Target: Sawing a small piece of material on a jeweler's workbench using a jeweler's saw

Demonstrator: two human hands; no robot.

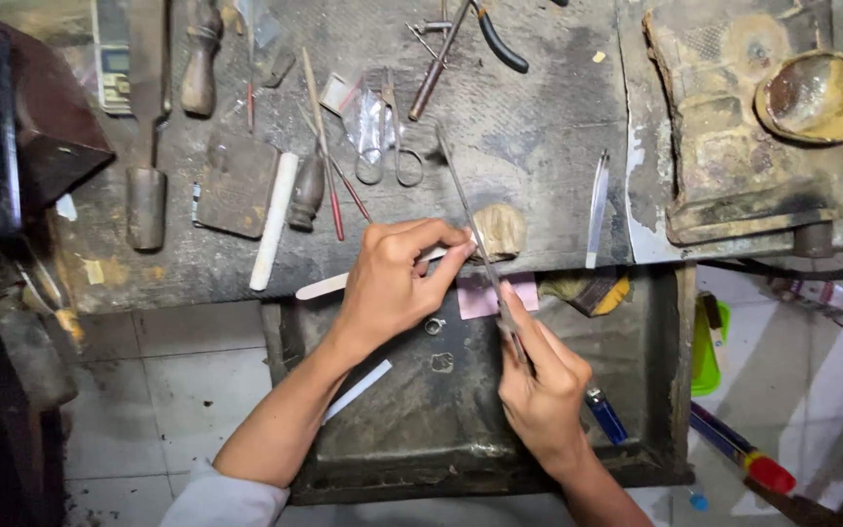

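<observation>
— Two hands at a scarred, soot-dark workbench point(539, 146); what are they gripping?

— The right hand point(541, 383) is clenched round the handle end of a long, thin metal file point(475, 234), forefinger laid along it. The file runs slantwise up and away over the bench edge, slim and grey.

— And the other?

— The left hand point(392, 283) pinches something small between thumb and fingertips, pressed against a worn, rounded wooden peg point(500, 229) that juts from the bench edge. What the pinched piece is, I cannot tell; it is hidden by the fingers. The file crosses just beside it.

— What lies beneath?

— A shallow, grimy metal tray point(656, 390) pulled out under the bench, dull and dusty, with a small ring point(433, 326) and a pink slip of paper point(480, 298) in it.

— Other things about?

— On the bench: scissors point(397, 146) with looped handles, dark-handled pliers point(485, 34), a white stick point(274, 220), a slender red-handled tool point(334, 210), bright tweezers point(597, 205). At the far right a crusted, rust-brown block point(734, 146) with a round, glazed bowl point(817, 93).
</observation>
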